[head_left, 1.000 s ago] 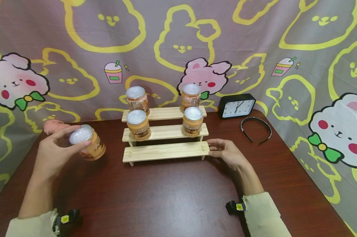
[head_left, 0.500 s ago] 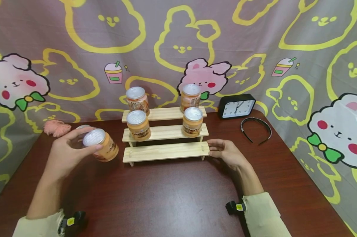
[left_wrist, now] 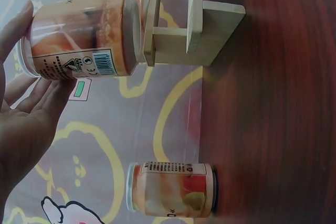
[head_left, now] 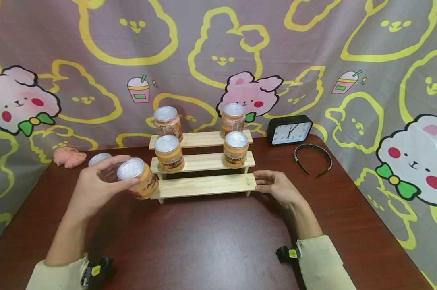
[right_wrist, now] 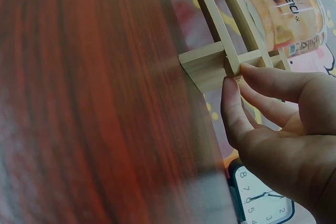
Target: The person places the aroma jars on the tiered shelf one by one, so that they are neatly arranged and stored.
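My left hand [head_left: 95, 185] grips an orange-labelled can [head_left: 140, 179] with a silver lid, tilted and held in the air by the left end of the lowest step. In the left wrist view the same can [left_wrist: 79, 38] has its barcode showing. A three-step wooden rack [head_left: 204, 185] stands mid-table. Two matching cans [head_left: 169, 155] are on its middle step and two more [head_left: 233, 121] on its top step. Thumb and fingers of my right hand [head_left: 276, 187] pinch the right end of the lowest step, as the right wrist view also shows.
Behind my left hand stands another can [head_left: 99, 158], partly hidden. A pink fluffy bundle [head_left: 69, 157] lies at the far left. To the rack's right are a black clock [head_left: 290, 129] and a dark headband [head_left: 313, 155]. A patterned cloth [head_left: 189, 48] hangs behind the table.
My left hand has carried the can rightward to the rack's left end, uncovering the pink bundle and part of the can behind. My right hand has stayed in place.
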Demonstrator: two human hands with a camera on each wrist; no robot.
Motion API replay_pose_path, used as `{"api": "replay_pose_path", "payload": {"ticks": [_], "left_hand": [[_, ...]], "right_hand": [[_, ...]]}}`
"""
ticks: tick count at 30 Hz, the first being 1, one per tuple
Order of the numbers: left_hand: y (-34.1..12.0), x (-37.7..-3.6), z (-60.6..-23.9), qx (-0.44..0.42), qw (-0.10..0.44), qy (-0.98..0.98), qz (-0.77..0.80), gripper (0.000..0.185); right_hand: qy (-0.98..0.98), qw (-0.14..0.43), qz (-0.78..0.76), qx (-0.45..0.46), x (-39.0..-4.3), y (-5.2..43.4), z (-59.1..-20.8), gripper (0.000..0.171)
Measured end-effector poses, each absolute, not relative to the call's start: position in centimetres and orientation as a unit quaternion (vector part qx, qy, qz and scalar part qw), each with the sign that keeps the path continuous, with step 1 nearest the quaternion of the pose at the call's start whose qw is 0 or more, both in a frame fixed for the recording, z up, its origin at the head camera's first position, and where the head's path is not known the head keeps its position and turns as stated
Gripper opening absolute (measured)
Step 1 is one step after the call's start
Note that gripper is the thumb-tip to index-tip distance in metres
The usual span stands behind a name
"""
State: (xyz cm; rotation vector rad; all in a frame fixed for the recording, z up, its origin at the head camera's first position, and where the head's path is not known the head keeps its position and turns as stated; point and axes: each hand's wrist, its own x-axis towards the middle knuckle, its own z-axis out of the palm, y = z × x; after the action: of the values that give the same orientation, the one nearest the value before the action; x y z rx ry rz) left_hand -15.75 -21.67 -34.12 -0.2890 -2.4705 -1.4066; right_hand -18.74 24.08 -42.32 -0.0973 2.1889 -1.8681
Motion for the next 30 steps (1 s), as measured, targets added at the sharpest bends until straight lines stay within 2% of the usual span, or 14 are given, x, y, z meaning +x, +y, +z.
{"api": "replay_pose_path", "payload": {"ticks": [14,21,30], "left_hand": [[-19.9,-15.5,-33.8,-0.146,0.207,-0.818,-0.516,0.056],[-18.7,-15.8,-33.6,-0.200,0.189,-0.802,-0.529,0.057],[-17.0,-16.0,-33.6,-0.222,0.171,-0.798,-0.534,0.057]], "right_hand": [[0.755,0.131,-0.642,-0.031,-18.7,24.1,-42.3,0.051],[0.756,0.129,-0.641,-0.029,-18.7,24.1,-42.2,0.051],[0.757,0.130,-0.639,-0.027,-18.8,24.1,-42.3,0.051]]}}
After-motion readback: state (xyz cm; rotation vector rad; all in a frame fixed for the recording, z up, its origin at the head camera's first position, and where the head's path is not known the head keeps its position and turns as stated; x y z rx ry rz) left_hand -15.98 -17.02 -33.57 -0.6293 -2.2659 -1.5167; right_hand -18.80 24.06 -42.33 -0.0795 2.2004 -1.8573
